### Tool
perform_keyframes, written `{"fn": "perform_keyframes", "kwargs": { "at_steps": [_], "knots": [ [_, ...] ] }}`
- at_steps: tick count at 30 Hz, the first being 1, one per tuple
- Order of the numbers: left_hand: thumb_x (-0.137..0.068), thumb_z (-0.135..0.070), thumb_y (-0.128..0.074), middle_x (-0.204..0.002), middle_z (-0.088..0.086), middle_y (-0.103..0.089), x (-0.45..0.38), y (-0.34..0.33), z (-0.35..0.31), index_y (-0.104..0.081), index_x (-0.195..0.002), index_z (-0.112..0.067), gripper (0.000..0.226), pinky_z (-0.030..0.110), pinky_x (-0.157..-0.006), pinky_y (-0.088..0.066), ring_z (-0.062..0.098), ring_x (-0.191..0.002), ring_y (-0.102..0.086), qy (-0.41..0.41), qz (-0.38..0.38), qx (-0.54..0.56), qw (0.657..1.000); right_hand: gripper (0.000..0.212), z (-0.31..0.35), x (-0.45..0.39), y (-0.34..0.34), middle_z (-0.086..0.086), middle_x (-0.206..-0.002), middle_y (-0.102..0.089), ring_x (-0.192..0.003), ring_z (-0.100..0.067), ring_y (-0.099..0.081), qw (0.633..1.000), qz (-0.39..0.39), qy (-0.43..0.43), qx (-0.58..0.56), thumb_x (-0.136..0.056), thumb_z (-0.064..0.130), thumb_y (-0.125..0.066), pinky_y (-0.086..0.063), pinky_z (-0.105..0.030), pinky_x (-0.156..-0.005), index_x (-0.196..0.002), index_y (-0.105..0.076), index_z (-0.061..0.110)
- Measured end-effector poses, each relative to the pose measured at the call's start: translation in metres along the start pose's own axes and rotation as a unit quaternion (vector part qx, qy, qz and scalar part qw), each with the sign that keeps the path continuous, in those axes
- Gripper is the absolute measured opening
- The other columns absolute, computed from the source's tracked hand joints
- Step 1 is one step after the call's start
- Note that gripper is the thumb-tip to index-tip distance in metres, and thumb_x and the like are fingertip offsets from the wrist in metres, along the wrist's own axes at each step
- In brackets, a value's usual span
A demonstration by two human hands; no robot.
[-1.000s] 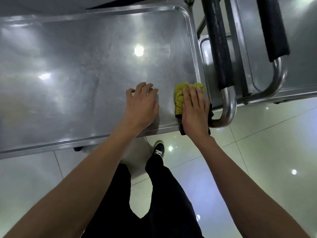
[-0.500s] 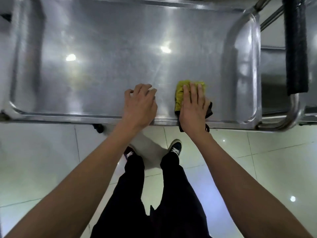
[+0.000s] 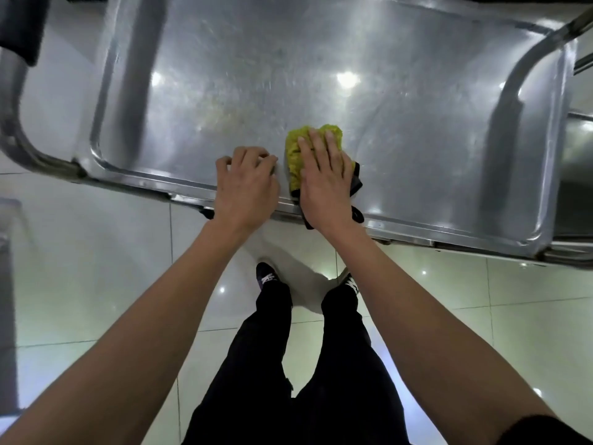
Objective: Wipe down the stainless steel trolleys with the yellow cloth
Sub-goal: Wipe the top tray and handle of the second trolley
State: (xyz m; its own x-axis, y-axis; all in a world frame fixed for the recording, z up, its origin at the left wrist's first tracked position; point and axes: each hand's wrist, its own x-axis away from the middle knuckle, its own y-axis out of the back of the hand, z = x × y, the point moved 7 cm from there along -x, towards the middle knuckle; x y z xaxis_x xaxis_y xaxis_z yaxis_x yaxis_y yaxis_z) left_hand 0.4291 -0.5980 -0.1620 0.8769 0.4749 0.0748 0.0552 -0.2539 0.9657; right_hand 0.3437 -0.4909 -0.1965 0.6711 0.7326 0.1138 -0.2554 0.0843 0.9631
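R hand (image 3: 324,178) flat, pressing cloth (image 3: 296,149) on trolley (image 3: 224,75); cloth long axis runs away from near rim. L hand (image 3: 245,184) loosely curled, resting on rim, holding nothing.

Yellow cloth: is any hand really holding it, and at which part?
The right hand presses flat on the near part of the yellow cloth, fingers straight, without a closed grip. The left hand rests on the trolley rim, fingers curled, holding nothing.

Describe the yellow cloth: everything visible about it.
The yellow cloth is a nubby, bunched rag with a dark underside or edge showing beside the wrist. It lies on the trolley's top shelf near its front rim, pressed flat under the right hand, whose straight fingers cover most of it.
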Motion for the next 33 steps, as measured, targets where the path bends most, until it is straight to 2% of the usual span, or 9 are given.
{"fn": "perform_keyframes", "kwargs": {
  "at_steps": [6, 11, 18, 23, 26, 29, 33],
  "knots": [
    [-0.094, -0.017, -0.047, -0.125, 0.007, -0.06, -0.009, -0.002, -0.02, -0.066, -0.121, -0.011, 0.034, 0.047, -0.096, -0.036, 0.028, -0.121, -0.051, -0.013, -0.015, 0.022, 1.0, 0.061, -0.022, 0.024, 0.003, -0.001, -0.165, -0.018, -0.154, -0.023, -0.008, 1.0, -0.005, 0.028, 0.003, -0.098, 0.015, -0.043, -0.016, -0.047, -0.121, -0.156, -0.026, 0.018],
    [-0.093, -0.018, -0.048, -0.125, 0.004, -0.06, -0.007, -0.019, -0.082, -0.066, -0.122, -0.014, 0.034, 0.045, -0.097, -0.035, 0.025, -0.12, -0.05, -0.056, 0.011, 0.019, 0.998, 0.067, -0.075, 0.051, 0.013, -0.001, -0.165, -0.018, -0.154, -0.024, -0.008, 1.0, -0.018, -0.015, -0.004, -0.093, 0.014, -0.046, -0.018, -0.047, -0.12, -0.156, -0.025, 0.019],
    [-0.096, -0.021, -0.049, -0.131, 0.004, -0.057, -0.011, -0.046, -0.187, -0.063, -0.128, -0.015, 0.036, 0.044, -0.098, -0.031, 0.025, -0.125, -0.047, -0.1, 0.042, 0.015, 0.994, 0.063, -0.197, 0.104, 0.036, -0.001, -0.165, -0.02, -0.153, -0.024, -0.012, 0.994, -0.045, -0.103, -0.006, -0.094, 0.02, -0.038, -0.022, -0.046, -0.117, -0.155, -0.026, 0.019],
    [-0.096, -0.023, -0.052, -0.129, 0.004, -0.06, -0.01, -0.063, -0.268, -0.065, -0.126, -0.015, 0.034, 0.046, -0.096, -0.033, 0.027, -0.123, -0.05, -0.141, 0.05, 0.022, 0.989, 0.063, -0.284, 0.142, 0.054, -0.003, -0.164, -0.02, -0.153, -0.026, -0.013, 0.986, -0.067, -0.15, -0.004, -0.094, 0.018, -0.041, -0.025, -0.05, -0.117, -0.155, -0.025, 0.018],
    [-0.097, -0.025, -0.05, -0.129, 0.003, -0.06, -0.005, -0.074, -0.306, -0.066, -0.125, -0.016, 0.033, 0.045, -0.097, -0.033, 0.026, -0.123, -0.05, -0.151, 0.058, 0.023, 0.987, 0.065, -0.33, 0.163, 0.064, -0.005, -0.164, -0.021, -0.153, -0.027, -0.012, 0.979, -0.073, -0.191, -0.021, -0.093, 0.018, -0.045, -0.021, -0.052, -0.119, -0.155, -0.025, 0.018],
    [-0.098, -0.024, -0.046, -0.13, 0.002, -0.059, 0.002, -0.085, -0.328, -0.065, -0.124, -0.017, 0.033, 0.044, -0.098, -0.033, 0.025, -0.123, -0.05, -0.162, 0.069, 0.006, 0.984, 0.067, -0.358, 0.175, 0.071, -0.007, -0.163, -0.021, -0.153, -0.029, -0.011, 0.976, -0.074, -0.201, -0.024, -0.091, 0.019, -0.045, -0.015, -0.052, -0.122, -0.155, -0.024, 0.016],
    [-0.095, -0.023, -0.044, -0.128, 0.0, -0.056, 0.013, -0.095, -0.34, -0.067, -0.11, -0.018, 0.028, 0.042, -0.096, -0.032, 0.023, -0.119, -0.049, -0.17, 0.083, -0.032, 0.981, 0.065, -0.362, 0.181, 0.074, -0.007, -0.164, -0.021, -0.152, -0.03, -0.012, 0.978, -0.077, -0.193, -0.027, -0.091, 0.022, -0.041, -0.019, -0.054, -0.12, -0.154, -0.027, 0.015]
  ]
}}
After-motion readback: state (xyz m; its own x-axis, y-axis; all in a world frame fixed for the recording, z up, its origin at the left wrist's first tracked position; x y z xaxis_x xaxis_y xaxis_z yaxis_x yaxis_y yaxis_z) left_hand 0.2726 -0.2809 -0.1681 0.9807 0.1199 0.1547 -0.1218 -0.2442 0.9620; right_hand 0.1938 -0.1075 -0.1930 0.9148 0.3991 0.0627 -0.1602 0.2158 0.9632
